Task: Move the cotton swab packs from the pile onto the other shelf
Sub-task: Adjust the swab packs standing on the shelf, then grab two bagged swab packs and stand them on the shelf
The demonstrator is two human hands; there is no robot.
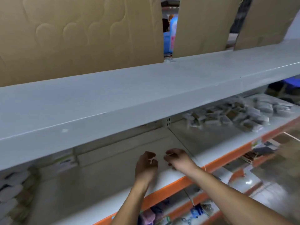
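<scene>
**While both hands sit mid-shelf, pile waits off to the right**

Since the view is blurred, take this as a read, not a certainty. Far left, under the grey upper shelf, some pale rounded goods sit at the shelf end; can't tell what they are. Centre: left hand and right hand hover near each other over the bare white middle shelf, fingers curled inward. Something small and pale shows at the left fingertips, but whether either hand actually holds a pack I cannot tell. Right: the cotton swab packs lie in a loose heap on the same level, well apart from both hands, past the shelf seam.

To do it well, prob: reach w/ the right hand across to the heap, grab packs from the near edge so the rest don't slide, set them flat on the bare section, rows tidy from the back fwd.
</scene>
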